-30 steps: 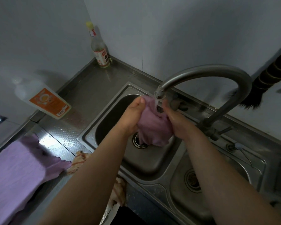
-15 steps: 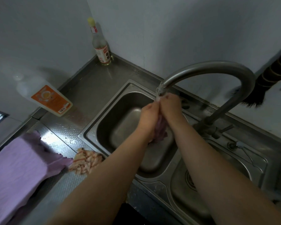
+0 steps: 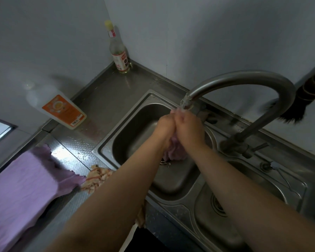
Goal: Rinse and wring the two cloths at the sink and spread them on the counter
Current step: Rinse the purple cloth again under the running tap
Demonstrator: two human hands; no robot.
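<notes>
1. The left hand [image 3: 165,125] and the right hand [image 3: 188,127] are pressed together over the left basin of a steel double sink [image 3: 105,151], right under the spout of a curved tap [image 3: 244,79].
2. Both hands are clenched around 1 pink cloth [image 3: 175,151]. It is bunched into a roll whose long axis runs up and down: a small tuft shows above the fists at the spout, and the loose end hangs below them toward the drain.
3. Water runs from the spout onto the top of the hands.
4. A 2nd cloth, a purple cloth [image 3: 24,188], lies spread flat on the steel counter [image 3: 105,99] at the far left. Its long axis runs from the near left corner toward the sink, and its ragged far edge stops short of the basin.
5. A crumpled striped rag [image 3: 96,179] sits between that edge and the sink rim.
6. Bare counter lies behind the sink, bounded by 2 walls that meet at a corner. A tall glass bottle [image 3: 118,51] stands in that corner, and a white bottle with an orange label [image 3: 62,108] stands against the left wall.
</notes>
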